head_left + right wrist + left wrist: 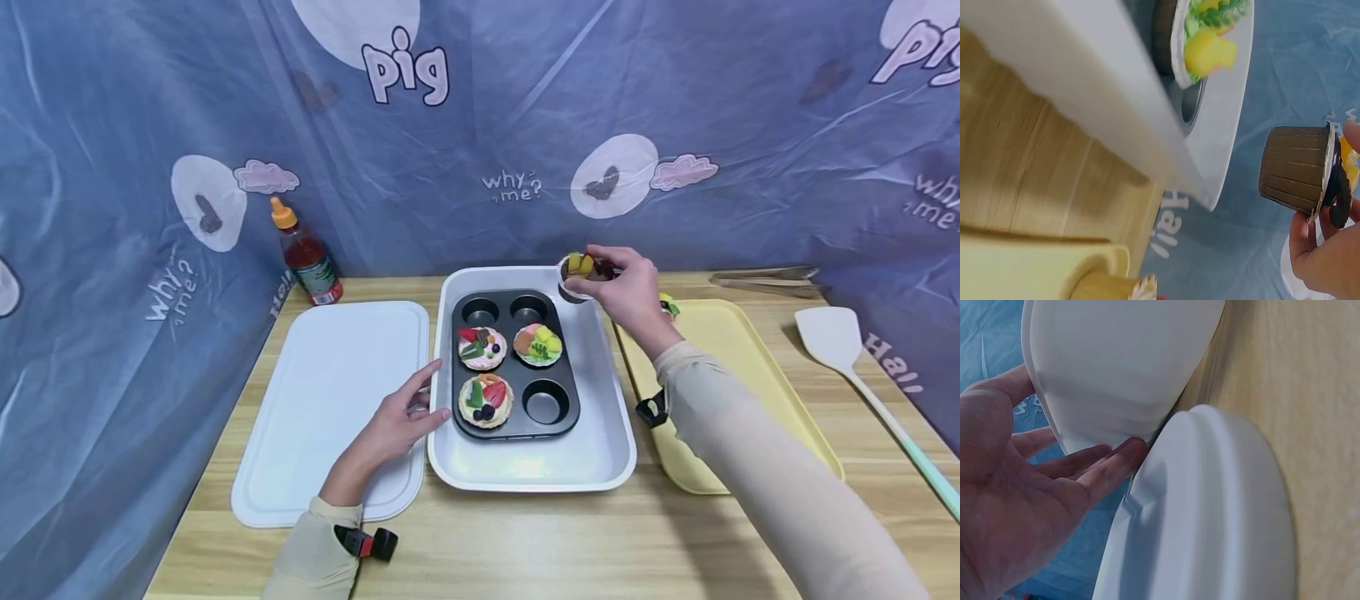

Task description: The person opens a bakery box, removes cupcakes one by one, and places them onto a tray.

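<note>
My right hand [626, 287] pinches the top of a cupcake [1294, 169] in a brown pleated cup with yellow and dark toppings. It is held in the air over the white tub's back right corner. In the white tub [532, 479] sits a dark muffin tin [517, 425], holding a pink-topped cupcake [482, 348], a yellow-fruit cupcake [537, 344] and a strawberry-topped cupcake [486, 401]. Both back cups and the front right cup are bare. My left hand [393, 425] rests at the tub's left rim, fingers loosely extended, as the left wrist view also shows.
Left of the tub lies a white board [330, 400], with a sauce bottle [309, 258] behind it. A yellow tray [750, 383] on the right bears another cupcake [667, 308], partly hidden by my right arm. Farther right are tongs [768, 281] and a spatula [828, 333].
</note>
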